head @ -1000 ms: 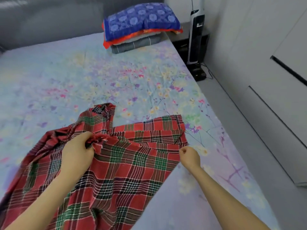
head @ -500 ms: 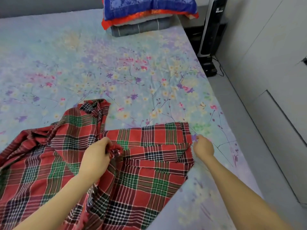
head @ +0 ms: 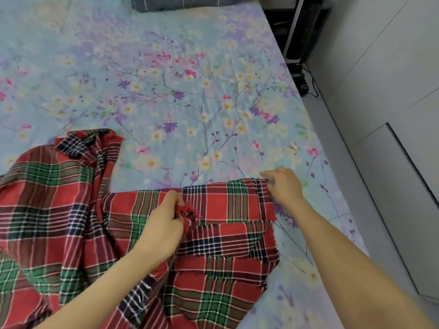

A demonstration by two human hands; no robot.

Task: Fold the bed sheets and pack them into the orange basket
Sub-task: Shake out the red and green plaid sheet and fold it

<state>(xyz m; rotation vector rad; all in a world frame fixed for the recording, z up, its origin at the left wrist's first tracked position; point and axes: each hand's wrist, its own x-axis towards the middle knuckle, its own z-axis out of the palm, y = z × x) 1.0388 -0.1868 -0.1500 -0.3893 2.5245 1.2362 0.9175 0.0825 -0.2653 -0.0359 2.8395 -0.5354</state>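
A red, green and navy plaid sheet lies partly folded and rumpled across the near side of the bed. My left hand grips a bunched, frayed edge of it near the middle. My right hand pinches the sheet's far right corner against the mattress. The doubled right part of the sheet lies flat between both hands. No orange basket is in view.
The bed carries a light blue floral cover. A grey folded pile sits at the bed's far end. A black and white upright appliance stands by the bed's right side, beside grey floor and white cabinet doors.
Both hands have carried the sheet's edge forward across the bed and laid it flatter. The view has tilted down, so the pillow stack has mostly left the frame.
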